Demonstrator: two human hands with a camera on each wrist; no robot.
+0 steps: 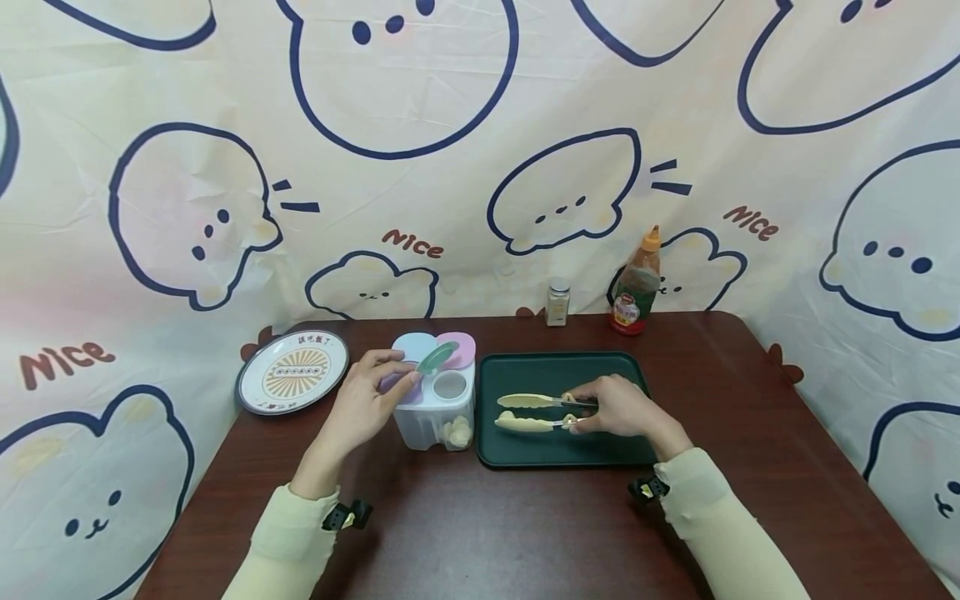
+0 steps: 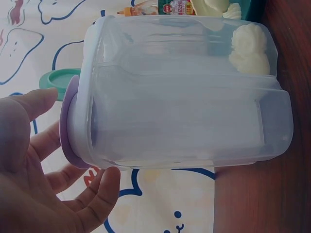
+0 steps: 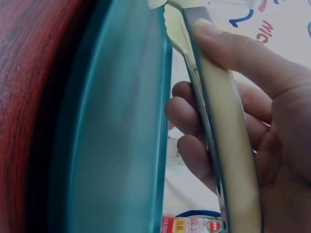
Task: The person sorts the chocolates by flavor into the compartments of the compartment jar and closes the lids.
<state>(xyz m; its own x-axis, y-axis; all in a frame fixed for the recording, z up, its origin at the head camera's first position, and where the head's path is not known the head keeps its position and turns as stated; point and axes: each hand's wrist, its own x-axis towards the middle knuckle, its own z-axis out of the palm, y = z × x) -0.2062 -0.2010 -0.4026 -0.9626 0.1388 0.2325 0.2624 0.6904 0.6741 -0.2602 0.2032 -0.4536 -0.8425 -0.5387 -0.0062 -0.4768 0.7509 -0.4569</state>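
Observation:
With its thumb and a finger, my left hand (image 1: 363, 396) pinches the edge of a small green lid (image 1: 437, 357), tilted above a clear plastic container (image 1: 423, 427). Blue, pink and purple lids cover its other sections; the near right round opening (image 1: 450, 385) is uncovered. Pale lumpy pieces (image 2: 250, 50) lie at the bottom of one section. My right hand (image 1: 618, 406) grips cream-tipped tongs (image 1: 528, 401) over the dark green tray (image 1: 489, 454). The tong tips are spread apart with nothing between them. In the right wrist view, the thumb lies along a cream handle (image 3: 228, 131).
A white patterned plate (image 1: 292, 372) leans at the left of the brown table (image 1: 450, 533). Behind the tray stand a small shaker jar (image 1: 557, 303) and a sauce bottle (image 1: 634, 287) with an orange cap. A cartoon-print cloth (image 1: 420, 200) hangs behind the table.

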